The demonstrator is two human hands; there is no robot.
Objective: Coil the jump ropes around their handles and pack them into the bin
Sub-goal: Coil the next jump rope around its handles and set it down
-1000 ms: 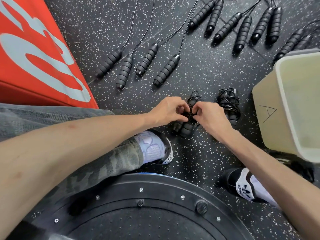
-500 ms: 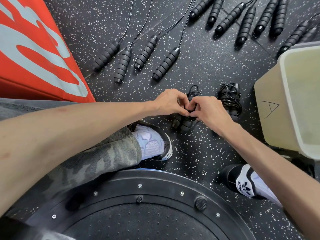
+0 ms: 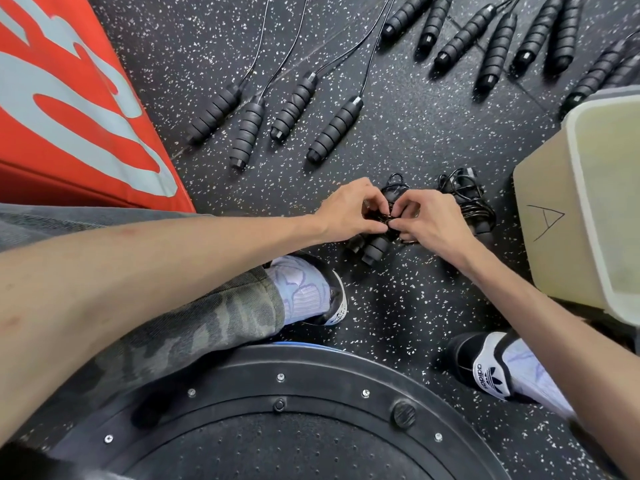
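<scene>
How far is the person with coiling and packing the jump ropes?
Done: one coiled rope lies on the floor beside the bin, not yet packed. In hand: the left hand and right hand grip a second bundle, working its cord. Left: about six ropes, such as the uncoiled handles, still lie straight.

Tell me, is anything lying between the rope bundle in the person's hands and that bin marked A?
Yes. Another coiled rope bundle lies on the floor between the bundle being wound, held by the left hand and right hand, and the bin. Lifting the bundle over it should clear it.
</scene>
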